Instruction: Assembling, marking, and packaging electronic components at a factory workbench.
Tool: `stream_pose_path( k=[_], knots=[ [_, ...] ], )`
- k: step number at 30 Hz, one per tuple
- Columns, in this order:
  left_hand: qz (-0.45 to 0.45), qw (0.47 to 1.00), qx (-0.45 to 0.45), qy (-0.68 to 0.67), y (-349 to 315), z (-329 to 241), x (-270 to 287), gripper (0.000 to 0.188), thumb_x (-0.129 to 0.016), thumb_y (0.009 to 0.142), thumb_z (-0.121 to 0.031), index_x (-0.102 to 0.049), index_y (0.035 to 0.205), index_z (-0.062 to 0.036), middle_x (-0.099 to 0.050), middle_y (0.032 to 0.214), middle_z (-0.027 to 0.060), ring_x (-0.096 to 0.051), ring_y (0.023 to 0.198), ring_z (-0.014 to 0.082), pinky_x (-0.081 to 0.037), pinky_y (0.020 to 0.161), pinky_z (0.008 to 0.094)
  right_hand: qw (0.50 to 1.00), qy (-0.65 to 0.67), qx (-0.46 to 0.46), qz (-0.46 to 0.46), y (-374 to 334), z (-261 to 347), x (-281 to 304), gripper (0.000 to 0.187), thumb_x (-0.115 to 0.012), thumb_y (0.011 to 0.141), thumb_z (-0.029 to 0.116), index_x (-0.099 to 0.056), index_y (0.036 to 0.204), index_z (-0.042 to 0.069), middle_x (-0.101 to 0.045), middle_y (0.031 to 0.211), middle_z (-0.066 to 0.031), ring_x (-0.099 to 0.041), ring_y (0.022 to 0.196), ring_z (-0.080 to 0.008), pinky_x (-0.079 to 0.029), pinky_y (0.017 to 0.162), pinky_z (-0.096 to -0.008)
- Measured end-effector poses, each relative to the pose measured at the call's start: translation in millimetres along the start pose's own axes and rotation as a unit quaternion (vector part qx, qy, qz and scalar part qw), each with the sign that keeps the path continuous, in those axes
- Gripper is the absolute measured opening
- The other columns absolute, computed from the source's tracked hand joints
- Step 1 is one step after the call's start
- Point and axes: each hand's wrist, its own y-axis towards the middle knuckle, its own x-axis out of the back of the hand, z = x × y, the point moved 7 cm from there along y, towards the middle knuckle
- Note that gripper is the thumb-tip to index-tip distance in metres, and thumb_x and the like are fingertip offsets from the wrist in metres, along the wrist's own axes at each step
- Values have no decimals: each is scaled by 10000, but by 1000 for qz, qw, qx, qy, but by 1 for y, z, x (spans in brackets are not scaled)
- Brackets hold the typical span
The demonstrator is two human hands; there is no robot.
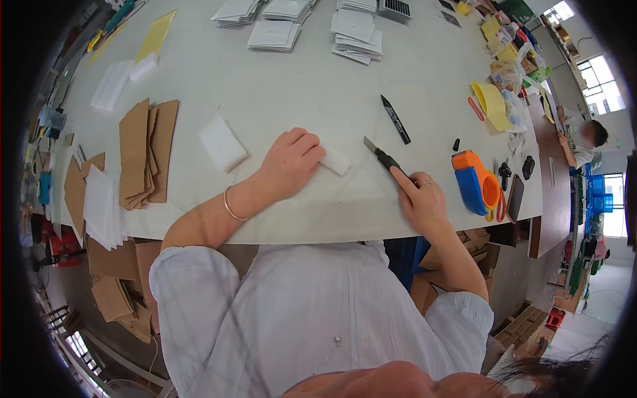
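Observation:
My left hand (pixel 295 162) is closed over a white strip of foam sheet (pixel 336 161) lying on the pale tabletop, and the strip's right end sticks out past the fingers. In my right hand (pixel 423 199) is a utility knife (pixel 387 159) with a black handle. Its blade is out and points up and to the left, a short way to the right of the strip. A folded white foam piece (pixel 223 144) lies left of my left hand. Beyond the knife rests a black marker (pixel 395 119), and its small black cap (pixel 456 144) sits apart from it.
Flat brown cardboard pieces (pixel 136 152) and white sheets (pixel 103 209) lie at the left. Stacks of white packets (pixel 355 30) stand at the far side. An orange and blue tape dispenser (pixel 476 182) is at the right, near scissors. Another person (pixel 585 140) sits at the far right.

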Motion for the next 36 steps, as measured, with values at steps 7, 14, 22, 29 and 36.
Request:
stream_pose_path(
  k=[7,14,22,29,36],
  knots=[
    [-3,998,-52,29,-5,-10,1,203,-626,641,-54,-558,832,-53,-536,890,70,-524,846,248,-453,734,362,976,216,11,-20,41,43,-5,576,-692,787,221,-489,1301,60,-540,1173,-172,-523,1038,-316,-450,860,-362],
    [-100,986,-129,22,-14,-38,27,263,-658,657,-82,-589,911,-76,-543,933,61,-520,859,221,-453,760,372,876,448,-112,137,60,67,-46,714,-757,736,257,-416,1298,-22,-565,1108,-154,-562,1011,-249,-454,875,-329],
    [52,767,353,-534,-11,-19,-10,419,-730,772,-122,-510,1106,3,-597,958,54,-596,813,104,-503,714,263,841,529,-101,61,48,77,-33,543,-813,696,168,-504,1115,13,-585,1058,-84,-568,942,-156,-474,828,-300],
    [69,716,317,-618,-14,-36,-15,317,-648,840,-66,-521,1123,3,-595,990,42,-587,890,95,-509,768,261,762,622,-112,139,32,68,-39,403,-728,750,-10,-509,1088,13,-599,1000,-44,-591,898,-109,-479,814,-259],
    [133,714,303,-617,-2,-49,-22,275,-566,880,-37,-515,1147,8,-574,1024,34,-557,910,84,-488,782,252,750,642,-127,94,18,53,-39,242,-645,807,45,-568,1025,-23,-636,921,-52,-600,797,-67,-489,698,-213]
  ],
)
